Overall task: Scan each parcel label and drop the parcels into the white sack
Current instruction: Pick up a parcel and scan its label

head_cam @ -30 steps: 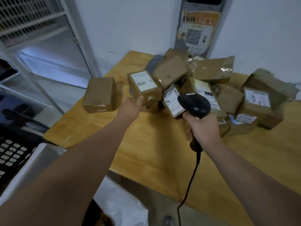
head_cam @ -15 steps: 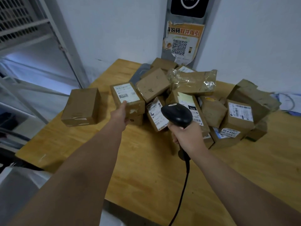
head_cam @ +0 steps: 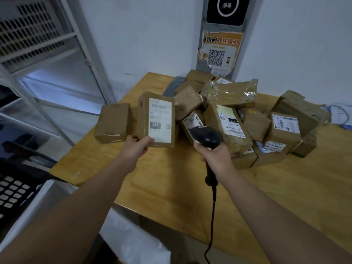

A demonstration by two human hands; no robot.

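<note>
My left hand (head_cam: 137, 147) grips the near bottom corner of a brown cardboard parcel (head_cam: 158, 119), tilted up so its white label faces me. My right hand (head_cam: 217, 157) is closed around the handle of a black barcode scanner (head_cam: 206, 136), whose head sits just right of the held parcel, over the pile. A pile of several brown parcels (head_cam: 238, 119) lies on the wooden table (head_cam: 171, 183). One plain box (head_cam: 114, 123) stands alone to the left of the pile. The white sack (head_cam: 137, 237) shows at the table's near left edge, below my left arm.
The scanner's black cable (head_cam: 212, 225) hangs down over the table's front edge. A grey metal shelf frame (head_cam: 57, 88) stands to the left. A black crate (head_cam: 13, 191) sits at the lower left. A QR-code poster (head_cam: 219, 54) hangs on the wall behind the pile.
My left hand reached the labelled parcel, closed on it and lifted it up off the pile toward me. The scanner hand stayed roughly in place. The camera view shifted upward.
</note>
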